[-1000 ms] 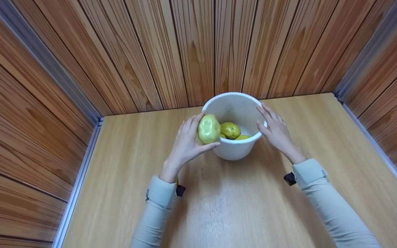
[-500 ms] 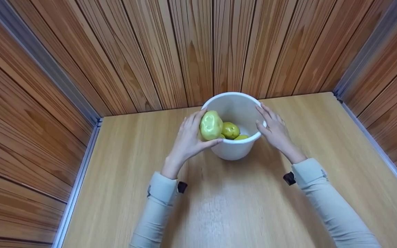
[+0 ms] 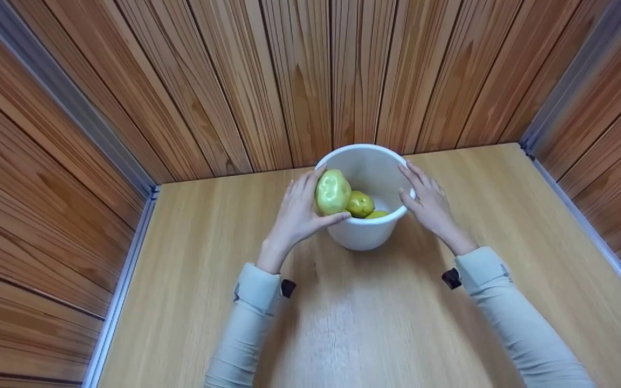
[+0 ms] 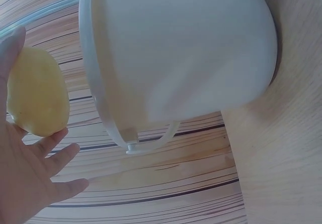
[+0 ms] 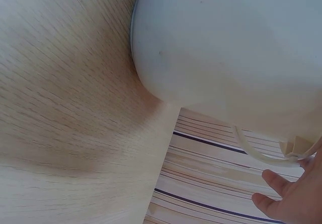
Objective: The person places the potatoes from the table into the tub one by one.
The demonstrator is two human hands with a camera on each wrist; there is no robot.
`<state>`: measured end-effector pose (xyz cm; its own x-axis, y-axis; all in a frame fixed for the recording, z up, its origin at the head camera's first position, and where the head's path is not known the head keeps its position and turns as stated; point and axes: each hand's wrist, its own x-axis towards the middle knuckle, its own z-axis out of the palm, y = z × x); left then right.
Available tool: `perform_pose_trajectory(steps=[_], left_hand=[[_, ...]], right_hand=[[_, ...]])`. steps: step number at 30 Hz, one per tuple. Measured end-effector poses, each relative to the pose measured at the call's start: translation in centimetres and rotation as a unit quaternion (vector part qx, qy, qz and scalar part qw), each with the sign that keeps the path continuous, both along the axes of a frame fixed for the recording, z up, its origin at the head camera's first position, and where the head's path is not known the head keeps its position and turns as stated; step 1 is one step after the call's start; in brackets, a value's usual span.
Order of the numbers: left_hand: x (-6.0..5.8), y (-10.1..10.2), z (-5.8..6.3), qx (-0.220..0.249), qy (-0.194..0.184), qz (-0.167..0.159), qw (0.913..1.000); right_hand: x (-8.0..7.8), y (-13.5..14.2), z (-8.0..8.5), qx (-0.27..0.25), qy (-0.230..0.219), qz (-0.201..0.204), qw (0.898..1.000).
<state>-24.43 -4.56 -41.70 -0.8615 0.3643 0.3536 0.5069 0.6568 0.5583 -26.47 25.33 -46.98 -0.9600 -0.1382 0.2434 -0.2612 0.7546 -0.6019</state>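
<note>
In the head view, my left hand (image 3: pixel 301 211) holds a pale yellow-green potato (image 3: pixel 333 192) between thumb and fingers, over the near-left rim of a white bucket (image 3: pixel 363 237). From the left wrist view, the potato (image 4: pixel 38 91) sits beyond the bucket's rim, with the hand's outer fingers spread below it. My right hand (image 3: pixel 430 205) grips the bucket's right rim, thumb reaching over the inside. More potatoes (image 3: pixel 360 204) lie at the bottom of the bucket, partly hidden by its near wall. Only some right-hand fingers (image 5: pixel 275 182) show in the right wrist view, beside the bucket's handle.
The bucket stands on a light wooden table (image 3: pixel 343 323) toward its back edge. Wood-panelled walls (image 3: pixel 299 81) rise behind and on both sides, with metal strips along the corners. A thin white handle (image 4: pixel 160 142) hangs on the bucket's far side.
My left hand has carried the potato slightly forward and right, further over the bucket's opening. The right hand stays at the rim, and the bucket keeps its place.
</note>
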Motion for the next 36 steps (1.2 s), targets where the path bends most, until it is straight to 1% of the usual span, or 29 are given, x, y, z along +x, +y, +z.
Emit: perform_pose_trajectory(steps=[6, 12, 19, 29, 36], left_hand=[[-0.3, 0.2, 0.0, 0.0, 0.016, 0.003, 0.9999], [-0.6, 0.4, 0.0, 0.001, 0.011, 0.002, 0.9999], [-1.0, 0.5, -0.3, 0.0, -0.002, 0.005, 1.0], [-1.4, 0.7, -0.6, -0.001, -0.021, 0.005, 0.9998], [-1.7, 0.6, -0.9, -0.006, -0.015, 0.007, 0.9998]], right_hand=[[-0.1, 0.0, 0.2, -0.001, -0.008, 0.002, 1.0], [-0.1, 0.0, 0.3, -0.002, -0.013, -0.003, 1.0], [-0.1, 0.0, 0.2, 0.0, -0.016, -0.003, 1.0], [0.0, 0.0, 0.1, 0.001, -0.009, -0.002, 1.0], [-0.1, 0.0, -0.1, 0.002, 0.005, 0.001, 1.0]])
